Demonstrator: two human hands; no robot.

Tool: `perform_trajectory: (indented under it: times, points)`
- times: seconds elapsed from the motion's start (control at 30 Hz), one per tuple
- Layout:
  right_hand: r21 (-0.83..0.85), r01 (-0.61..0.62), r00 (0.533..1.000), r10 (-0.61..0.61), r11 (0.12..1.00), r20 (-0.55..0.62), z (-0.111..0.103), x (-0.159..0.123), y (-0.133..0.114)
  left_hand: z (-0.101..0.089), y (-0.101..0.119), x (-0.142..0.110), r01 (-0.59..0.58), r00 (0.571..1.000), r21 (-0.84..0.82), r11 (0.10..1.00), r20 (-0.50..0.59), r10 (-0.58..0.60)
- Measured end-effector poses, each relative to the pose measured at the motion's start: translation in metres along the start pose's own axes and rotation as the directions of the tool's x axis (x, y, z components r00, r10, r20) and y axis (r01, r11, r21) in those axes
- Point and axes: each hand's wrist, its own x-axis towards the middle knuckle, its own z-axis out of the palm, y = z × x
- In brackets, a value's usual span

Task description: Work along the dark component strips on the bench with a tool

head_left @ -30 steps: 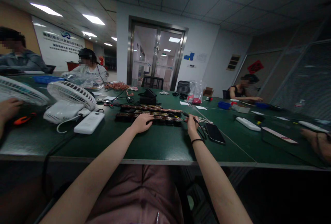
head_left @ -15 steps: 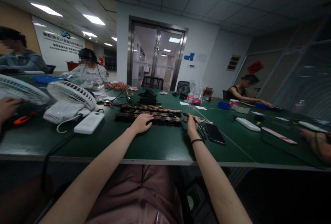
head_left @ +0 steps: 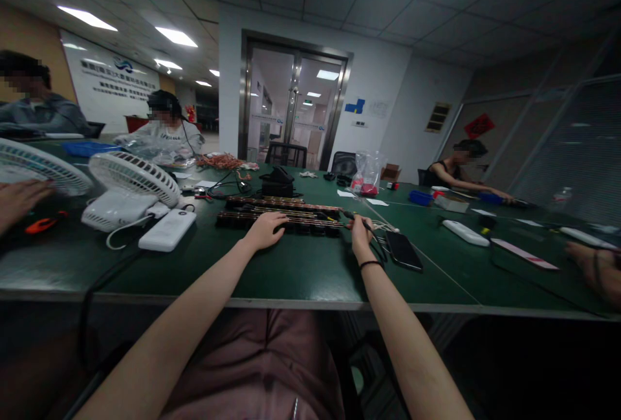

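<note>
Left hand (head_left: 266, 230) partly masks the black rack (head_left: 315, 230); fingers' closure indeterminate. Right hand (head_left: 360, 235) grips a black tool (head_left: 348, 215), tip indistinct.

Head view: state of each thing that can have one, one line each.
Left hand: open, fingers over copper-colored rods
Right hand: closed on black corded tool
Copper-colored rods: lying side by side
Black corded tool: held; power unclear
Smartphone: face up, screen dark
White fan, right of two: standing, spin unclear
Glass double door: shut
Ceiling lights: lit
</note>
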Motion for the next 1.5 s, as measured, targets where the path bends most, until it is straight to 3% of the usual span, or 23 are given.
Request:
perform_trajectory:
  times: [0.57, 1.5]
  points:
    - [0.008, -0.004, 1.0, 0.004, 1.0, -0.001, 0.0005, -0.0015, -0.0013, -0.0018, 0.002, 0.0001, 0.025, 0.999, 0.001, 1.0, -0.027, -0.025]
    - [0.002, 0.027, 1.0, -0.027, 1.0, 0.004, -0.0005, -0.0019, 0.0006, 0.001, -0.0006, -0.0004, 0.008, 1.0, -0.004, 1.0, 0.021, -0.008]
